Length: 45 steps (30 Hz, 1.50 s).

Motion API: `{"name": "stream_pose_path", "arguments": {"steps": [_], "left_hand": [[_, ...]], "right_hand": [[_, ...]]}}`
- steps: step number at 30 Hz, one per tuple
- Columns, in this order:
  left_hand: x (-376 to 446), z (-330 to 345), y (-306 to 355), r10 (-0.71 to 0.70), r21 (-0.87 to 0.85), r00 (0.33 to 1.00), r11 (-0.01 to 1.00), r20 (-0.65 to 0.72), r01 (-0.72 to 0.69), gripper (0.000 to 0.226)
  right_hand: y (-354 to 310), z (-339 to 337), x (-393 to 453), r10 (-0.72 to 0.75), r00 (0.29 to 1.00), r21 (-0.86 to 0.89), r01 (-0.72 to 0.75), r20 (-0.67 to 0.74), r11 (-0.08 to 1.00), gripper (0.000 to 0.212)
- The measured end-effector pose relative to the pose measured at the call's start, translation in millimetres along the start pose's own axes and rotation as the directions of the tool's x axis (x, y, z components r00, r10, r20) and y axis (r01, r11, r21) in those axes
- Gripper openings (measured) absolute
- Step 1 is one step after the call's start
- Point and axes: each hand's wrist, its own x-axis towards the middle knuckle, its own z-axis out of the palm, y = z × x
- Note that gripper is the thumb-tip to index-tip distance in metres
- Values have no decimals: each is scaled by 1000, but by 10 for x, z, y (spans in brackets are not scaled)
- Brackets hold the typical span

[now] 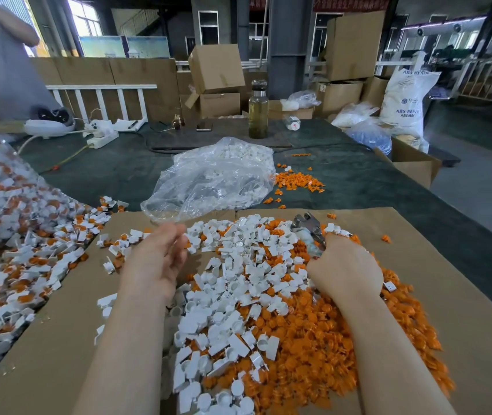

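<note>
**Right hand grips pliers over a heap of plastic parts**

The right hand [345,269] is curled tight round the handles of the metal pliers [309,224], whose head points up and away just above the heap. The left hand [156,259] is blurred, with its fingers loose and nearly straight. It holds nothing that shows and hovers at the heap's left edge. Under both hands, white parts [238,265] lie mixed over orange caps [328,339] on a cardboard sheet [463,295]. A clear bag [208,181] holding more white parts lies just beyond the cardboard. A glass bottle [258,112] stands farther back on the dark table [388,181].
</note>
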Motion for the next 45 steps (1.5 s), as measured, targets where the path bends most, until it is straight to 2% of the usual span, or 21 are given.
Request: {"name": "stream_pose_path", "arguments": {"steps": [1, 2, 3, 5, 7, 8, 9, 11, 17, 22, 27, 32, 36, 39, 42, 45], "left_hand": [[-14, 15, -29, 26, 231, 999, 973, 21, -30, 15], [11, 29, -90, 73, 431, 997, 899, 36, -81, 14], [-7, 47, -136, 113, 612, 991, 779, 75, -135, 13], [-46, 86, -228, 175, 812, 963, 519, 204, -267, 12], [-42, 93, -313, 164, 904, 938, 258, 306, -341, 20], [-37, 103, -330, 148, 915, 928, 173, 341, -364, 25], [-41, 121, -334, 130, 917, 921, 111, 368, -383, 28], [-33, 149, -339, 102, 912, 911, 57, 400, -407, 31], [-6, 152, -342, 27, 912, 911, -4, 411, -411, 41], [19, 133, -383, 108, 919, 914, 15, 391, -395, 24], [19, 139, -375, 97, 917, 912, -20, 399, -399, 26], [19, 121, -377, 95, 911, 906, -13, 411, -412, 21], [4, 144, -391, 125, 913, 906, -2, 405, -408, 12], [-6, 171, -379, 168, 914, 907, 68, 385, -400, 10], [-32, 198, -347, 244, 893, 902, 194, 357, -406, 12], [-76, 217, -313, 299, 847, 895, 322, 332, -422, 13]], "right_hand": [[6, 16, 9, 13, 1000, -6, -13, 9, 1000, 12], [13, 35, 21, 23, 1000, -13, -22, 21, 1000, 12], [19, 55, 30, 24, 999, -23, -23, 32, 999, 12], [32, 91, 48, 15, 999, -45, -13, 45, 999, 13], [44, 114, 64, 15, 999, -72, -11, 52, 997, 14], [49, 122, 74, 18, 998, -85, -13, 59, 996, 13], [56, 127, 84, 20, 998, -93, -14, 66, 996, 12], [66, 144, 106, 17, 997, -100, -9, 79, 995, 12], [75, 180, 128, -2, 995, -122, 15, 104, 992, 14], [89, 219, 147, -16, 997, -119, 25, 76, 993, 14], [63, 274, 153, -80, 995, -128, 87, 55, 988, 17], [52, 314, 152, -80, 996, -121, 84, 33, 989, 28], [54, 324, 162, -78, 996, -110, 82, 41, 990, 20], [50, 318, 152, -67, 997, -101, 70, 31, 992, 17], [68, 289, 169, -58, 998, -57, 58, 12, 997, 11], [74, 230, 195, -110, 991, 14, 110, 73, 994, 7]]}}
